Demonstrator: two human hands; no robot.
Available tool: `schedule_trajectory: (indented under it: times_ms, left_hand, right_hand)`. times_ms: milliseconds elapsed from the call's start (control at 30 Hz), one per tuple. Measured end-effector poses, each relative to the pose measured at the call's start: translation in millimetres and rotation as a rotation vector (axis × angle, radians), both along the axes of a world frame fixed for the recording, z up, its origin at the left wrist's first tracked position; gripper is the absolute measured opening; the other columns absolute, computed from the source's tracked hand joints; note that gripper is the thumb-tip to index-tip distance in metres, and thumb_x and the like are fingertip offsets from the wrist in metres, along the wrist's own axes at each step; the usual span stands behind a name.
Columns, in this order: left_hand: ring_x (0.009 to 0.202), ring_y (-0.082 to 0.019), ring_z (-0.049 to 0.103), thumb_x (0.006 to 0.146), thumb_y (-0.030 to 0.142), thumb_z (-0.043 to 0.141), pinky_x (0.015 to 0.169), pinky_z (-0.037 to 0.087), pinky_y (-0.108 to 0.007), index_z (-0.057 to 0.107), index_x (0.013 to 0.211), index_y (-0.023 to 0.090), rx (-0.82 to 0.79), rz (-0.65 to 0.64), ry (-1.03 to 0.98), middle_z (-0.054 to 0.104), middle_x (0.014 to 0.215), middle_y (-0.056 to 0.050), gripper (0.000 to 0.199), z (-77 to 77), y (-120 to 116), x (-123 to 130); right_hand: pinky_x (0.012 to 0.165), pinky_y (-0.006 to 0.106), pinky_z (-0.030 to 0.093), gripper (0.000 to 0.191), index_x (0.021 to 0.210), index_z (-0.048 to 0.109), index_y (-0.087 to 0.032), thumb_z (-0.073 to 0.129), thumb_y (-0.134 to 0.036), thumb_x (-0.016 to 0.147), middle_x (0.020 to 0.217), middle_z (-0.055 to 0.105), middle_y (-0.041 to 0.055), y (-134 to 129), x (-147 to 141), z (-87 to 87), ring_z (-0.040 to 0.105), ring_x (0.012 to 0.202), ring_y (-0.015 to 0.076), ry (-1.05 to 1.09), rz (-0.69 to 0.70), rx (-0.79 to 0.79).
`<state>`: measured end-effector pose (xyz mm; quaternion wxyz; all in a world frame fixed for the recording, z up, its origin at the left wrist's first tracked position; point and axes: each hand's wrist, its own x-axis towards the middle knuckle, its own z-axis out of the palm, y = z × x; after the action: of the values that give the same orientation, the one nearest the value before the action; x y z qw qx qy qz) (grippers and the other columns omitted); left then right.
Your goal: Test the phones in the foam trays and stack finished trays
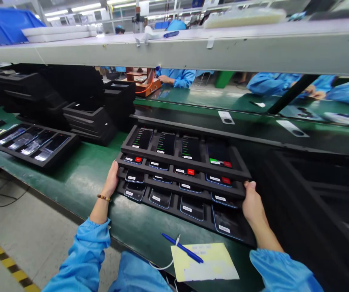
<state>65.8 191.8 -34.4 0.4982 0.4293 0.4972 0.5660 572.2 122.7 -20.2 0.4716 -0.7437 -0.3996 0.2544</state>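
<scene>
In front of me a stack of black foam trays [174, 160] stands on the green bench, each tray set back a little from the one below. Smartphones [190, 148] lie in the slots of the top tray, their screens lit with green lines or coloured blocks. Phones with white labels [191, 209] show in the lower trays. My left hand [111, 178] is closed against the left end of the upper trays. At the opposite end, my right hand [252, 202] grips the right corner, thumb near the top tray's edge. Fingers under the trays are hidden.
Another phone tray [34, 144] sits at left, beside stacked black trays [89, 117]. A blue pen [186, 250] and white cable lie across a yellow paper [206, 265] near the front edge. Black trays [323, 194] fill the right side. A shelf [174, 50] spans overhead; co-workers' sleeves [182, 77] show beyond.
</scene>
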Motion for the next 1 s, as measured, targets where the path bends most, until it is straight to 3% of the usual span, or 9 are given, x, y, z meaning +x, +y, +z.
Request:
schedule_trajectory:
  times_ms: [133, 200, 367, 467, 567, 767, 1000]
  left_hand:
    - [0.153, -0.035, 0.053, 0.087, 0.079, 0.073, 0.125, 0.043, -0.045, 0.054, 0.157, 0.021, 0.111, -0.046, 0.071, 0.062, 0.159, -0.016, 0.093, 0.7, -5.9, -2.9]
    - [0.149, -0.037, 0.056, 0.078, 0.069, 0.088, 0.126, 0.043, -0.048, 0.048, 0.161, 0.020, 0.150, -0.097, 0.140, 0.064, 0.156, -0.017, 0.104, 5.5, -9.0, -4.3]
    - [0.147, -0.039, 0.058, 0.064, 0.050, 0.100, 0.125, 0.044, -0.054, 0.030, 0.168, 0.020, 0.179, -0.148, 0.274, 0.062, 0.154, -0.019, 0.129, 11.1, -13.5, -6.1]
    - [0.140, -0.038, 0.063, 0.064, 0.047, 0.100, 0.121, 0.048, -0.054, 0.031, 0.166, 0.021, 0.153, -0.133, 0.320, 0.066, 0.146, -0.017, 0.125, 9.4, -13.4, -6.6]
    - [0.132, -0.038, 0.069, 0.064, 0.046, 0.099, 0.117, 0.052, -0.056, 0.038, 0.160, 0.020, 0.135, -0.096, 0.345, 0.070, 0.136, -0.016, 0.117, 7.3, -12.4, -6.2]
    - [0.132, -0.038, 0.069, 0.066, 0.046, 0.097, 0.117, 0.053, -0.056, 0.047, 0.146, 0.019, 0.162, -0.033, 0.361, 0.072, 0.131, -0.015, 0.099, 7.8, -11.7, -2.1]
    - [0.129, -0.036, 0.071, 0.065, 0.044, 0.097, 0.115, 0.055, -0.054, 0.047, 0.147, 0.020, 0.183, -0.031, 0.349, 0.073, 0.131, -0.014, 0.098, 9.5, -11.5, -0.6]
  right_hand:
    - [0.125, 0.053, 0.044, 0.118, 0.143, 0.070, -0.007, 0.021, -0.101, 0.092, 0.141, 0.072, 0.0237, -1.9, -5.1, -7.7, 0.062, 0.140, 0.0409, -0.032, -0.006, 0.069]
    - [0.125, 0.054, 0.043, 0.118, 0.142, 0.070, -0.009, 0.019, -0.102, 0.091, 0.142, 0.071, 0.0240, -3.4, -8.0, -10.6, 0.063, 0.140, 0.0407, -0.047, -0.005, 0.109]
    - [0.133, 0.055, 0.034, 0.110, 0.141, 0.070, -0.017, 0.044, -0.106, 0.081, 0.152, 0.066, 0.0196, -12.7, -12.7, -17.3, 0.054, 0.150, 0.0395, -0.107, 0.068, 0.229]
    - [0.135, 0.054, 0.031, 0.099, 0.143, 0.068, -0.024, 0.063, -0.099, 0.078, 0.157, 0.062, 0.0147, -21.2, -12.3, -22.1, 0.051, 0.154, 0.0375, -0.141, 0.136, 0.261]
    - [0.134, 0.056, 0.034, 0.097, 0.147, 0.065, -0.022, 0.072, -0.091, 0.078, 0.164, 0.055, 0.0174, -27.2, -10.4, -27.3, 0.048, 0.156, 0.0384, -0.199, 0.199, 0.269]
    - [0.135, 0.057, 0.033, 0.095, 0.146, 0.066, -0.022, 0.077, -0.086, 0.077, 0.165, 0.050, 0.0185, -28.7, -6.1, -34.2, 0.045, 0.157, 0.0397, -0.275, 0.249, 0.285]
    - [0.135, 0.057, 0.032, 0.092, 0.143, 0.069, -0.024, 0.082, -0.084, 0.075, 0.165, 0.049, 0.0162, -30.2, -4.8, -36.9, 0.043, 0.158, 0.0403, -0.302, 0.252, 0.279]
